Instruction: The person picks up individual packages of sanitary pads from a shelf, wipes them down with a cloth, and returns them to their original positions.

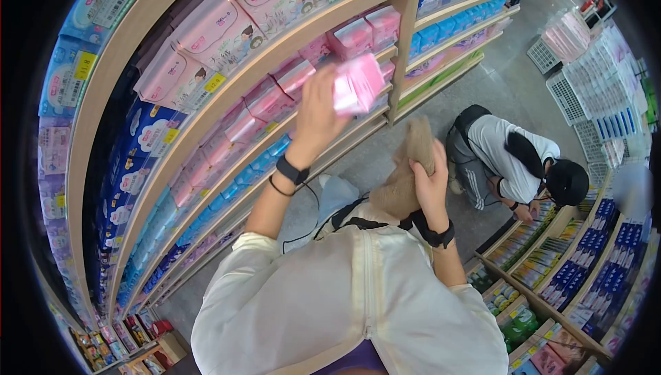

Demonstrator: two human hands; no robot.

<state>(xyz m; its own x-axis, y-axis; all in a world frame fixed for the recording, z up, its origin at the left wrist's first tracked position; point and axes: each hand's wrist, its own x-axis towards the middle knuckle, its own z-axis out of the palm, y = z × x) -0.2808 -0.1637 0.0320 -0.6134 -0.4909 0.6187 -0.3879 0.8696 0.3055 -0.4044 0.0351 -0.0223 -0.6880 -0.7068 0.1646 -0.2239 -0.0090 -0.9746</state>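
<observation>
My left hand [321,110] is wrapped round a pink package [358,84], slightly blurred, in front of the shelf that holds similar pink packs [354,39]. My right hand [432,179] grips a tan cloth [399,185], its folds hanging in front of my waist. The thumb lies across the cloth, and part of the fingers is hidden behind it. Dark bands circle both wrists.
Curved wooden shelves [275,65] rise close on my left, stacked with pink and blue packs bearing yellow price tags. A person [509,148] in a black cap crouches at the right beside low shelves [551,258]. Grey baskets [566,98] stand behind.
</observation>
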